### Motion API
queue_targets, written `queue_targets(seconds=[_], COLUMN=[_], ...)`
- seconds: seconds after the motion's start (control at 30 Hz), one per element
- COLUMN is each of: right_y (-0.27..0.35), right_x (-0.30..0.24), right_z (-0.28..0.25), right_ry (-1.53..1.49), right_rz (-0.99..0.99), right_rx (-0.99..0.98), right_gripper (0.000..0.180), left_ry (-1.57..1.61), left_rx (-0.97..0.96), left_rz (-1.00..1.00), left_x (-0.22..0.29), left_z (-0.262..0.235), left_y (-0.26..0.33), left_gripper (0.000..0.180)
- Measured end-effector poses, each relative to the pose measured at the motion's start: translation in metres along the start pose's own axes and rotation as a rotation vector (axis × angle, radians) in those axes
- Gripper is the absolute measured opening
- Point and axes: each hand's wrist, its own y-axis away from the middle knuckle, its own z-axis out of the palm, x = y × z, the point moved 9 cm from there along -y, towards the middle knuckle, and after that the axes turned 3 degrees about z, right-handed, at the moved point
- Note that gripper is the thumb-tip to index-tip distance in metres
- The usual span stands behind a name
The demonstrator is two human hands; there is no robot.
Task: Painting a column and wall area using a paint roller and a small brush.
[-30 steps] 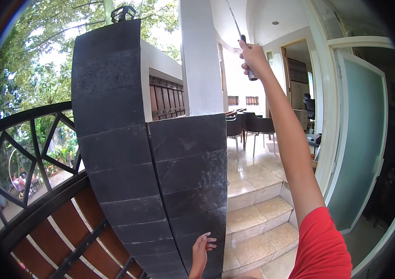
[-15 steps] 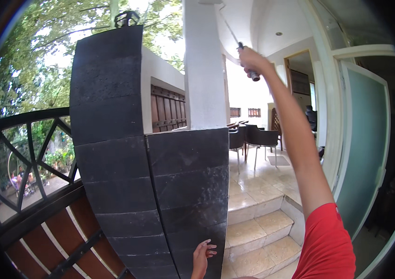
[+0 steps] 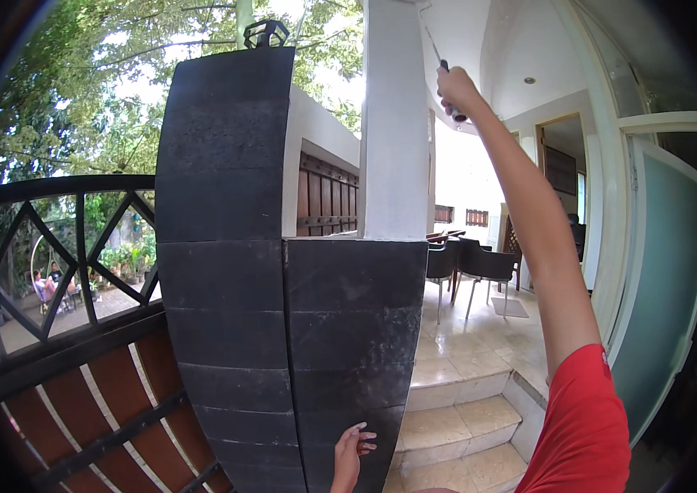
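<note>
Raised high, my right hand [image 3: 457, 92] is closed around the dark handle of a paint roller [image 3: 444, 65]. Its thin metal rod runs up and left beside the white column [image 3: 397, 131]; the roller head is cut off by the upper edge of the picture. My red-sleeved right arm is stretched nearly straight. Low down, my left hand [image 3: 351, 452] hangs in front of the black-tiled wall [image 3: 356, 304], holding nothing, its fingers slightly bent and apart. Whether it touches the tiles I cannot tell.
Stone steps [image 3: 459, 423] rise to a tiled floor with dark chairs [image 3: 486, 261]. At right stands a frosted glass door [image 3: 664, 263]. A black metal and wood gate [image 3: 77, 255] is at left, with people sitting beyond it. A lantern [image 3: 266, 34] tops the taller pillar.
My view has shifted, so the column and wall sit further right. The roller head has left the picture at the top. My right hand keeps its grip; my left hand stays low.
</note>
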Motion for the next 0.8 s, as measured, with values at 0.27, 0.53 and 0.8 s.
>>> queue_targets(seconds=[0.27, 0.53, 0.8], right_y=[0.065, 0.082, 0.065], right_x=[-0.012, -0.02, -0.033], right_z=[-0.008, 0.029, 0.047], right_ry=[0.014, 0.136, 0.337], right_rz=[0.014, 0.004, 0.061], right_rx=[-0.039, -0.096, -0.104], right_gripper=[0.024, 0.033, 0.049], left_ry=[-0.032, -0.054, -0.02], left_rx=[-0.068, -0.076, -0.019], left_rz=[-0.02, -0.07, -0.062], left_x=[-0.006, -0.017, -0.011], left_z=[-0.004, -0.028, -0.056], left_y=[0.009, 0.025, 0.008], left_gripper=[0.035, 0.035, 0.035])
